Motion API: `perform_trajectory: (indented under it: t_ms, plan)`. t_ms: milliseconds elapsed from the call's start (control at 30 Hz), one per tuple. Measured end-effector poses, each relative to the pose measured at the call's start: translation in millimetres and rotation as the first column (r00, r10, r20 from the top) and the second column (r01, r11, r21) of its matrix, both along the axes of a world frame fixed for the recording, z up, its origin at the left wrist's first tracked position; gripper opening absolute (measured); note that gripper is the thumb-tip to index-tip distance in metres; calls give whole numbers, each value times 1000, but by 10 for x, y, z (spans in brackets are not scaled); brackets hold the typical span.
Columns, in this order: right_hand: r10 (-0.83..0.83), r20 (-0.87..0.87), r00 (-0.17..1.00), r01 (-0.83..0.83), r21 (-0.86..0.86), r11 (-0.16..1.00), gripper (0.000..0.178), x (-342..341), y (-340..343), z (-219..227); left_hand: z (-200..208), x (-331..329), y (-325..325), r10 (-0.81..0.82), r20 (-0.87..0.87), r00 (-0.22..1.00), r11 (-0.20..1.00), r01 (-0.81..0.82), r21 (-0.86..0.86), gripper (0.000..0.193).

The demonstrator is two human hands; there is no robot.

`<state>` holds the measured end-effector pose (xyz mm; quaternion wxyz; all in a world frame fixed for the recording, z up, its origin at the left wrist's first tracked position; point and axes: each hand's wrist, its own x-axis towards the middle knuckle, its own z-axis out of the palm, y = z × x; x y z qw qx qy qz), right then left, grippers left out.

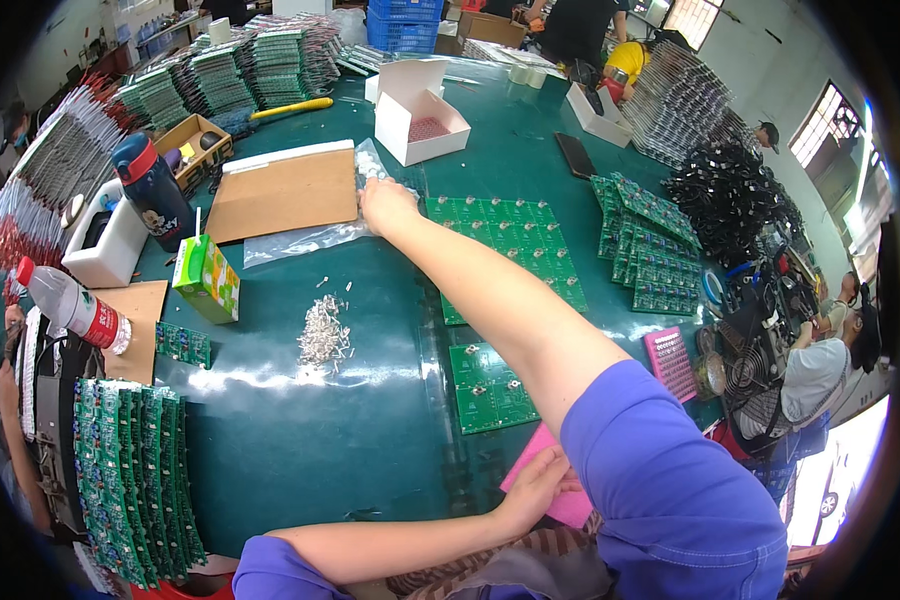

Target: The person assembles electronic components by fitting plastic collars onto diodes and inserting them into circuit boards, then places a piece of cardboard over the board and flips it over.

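Note:
My right arm reaches across to the far middle of the table. There my right hand (386, 206) is closed on the edge of a clear plastic bag (305, 243), its fingertips partly hidden. The bag lies partly under a brown cardboard sheet (285, 195). Close to my body, my left hand (536, 492) rests on a pink foam pad (574, 509), fingers stretched out over it. Beneath my right arm lie a green circuit-board panel (510, 235) and a second green panel (480, 390). A pile of small white parts (325, 332) sits left of them.
Stacked circuit boards (135, 480) stand at the near left, by a plastic bottle (80, 310), drink carton (207, 280) and dark flask (153, 190). Farther off is an open white box (420, 130). More boards (650, 245), a pink tray (670, 362) and black cables (730, 195) lie right.

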<state>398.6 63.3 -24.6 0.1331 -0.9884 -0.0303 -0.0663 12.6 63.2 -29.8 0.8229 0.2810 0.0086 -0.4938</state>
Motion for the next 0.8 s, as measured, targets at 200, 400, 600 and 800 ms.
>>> perform_trajectory:
  t_ms: [200, 400, 600, 800]
  plan:
    - [1, -27, 1000, -7, -205, 979, 36, 120, -21, -6, 14, -24, -24, -2, 92, 996, 1000, 0, 21, 26]
    - [143, 39, 989, -127, -283, 951, 36, -86, -38, 76, -16, 2, -14, -31, 84, 996, 999, 29, 24, 28]
    - [166, -10, 986, -166, -171, 971, 30, -133, -106, 165, -112, -38, -74, -19, 4, 1000, 999, 19, -42, 31]
    - [60, -87, 994, -60, -7, 998, 27, 8, -125, 278, -142, -54, -88, 8, -35, 999, 998, -10, -61, 31]
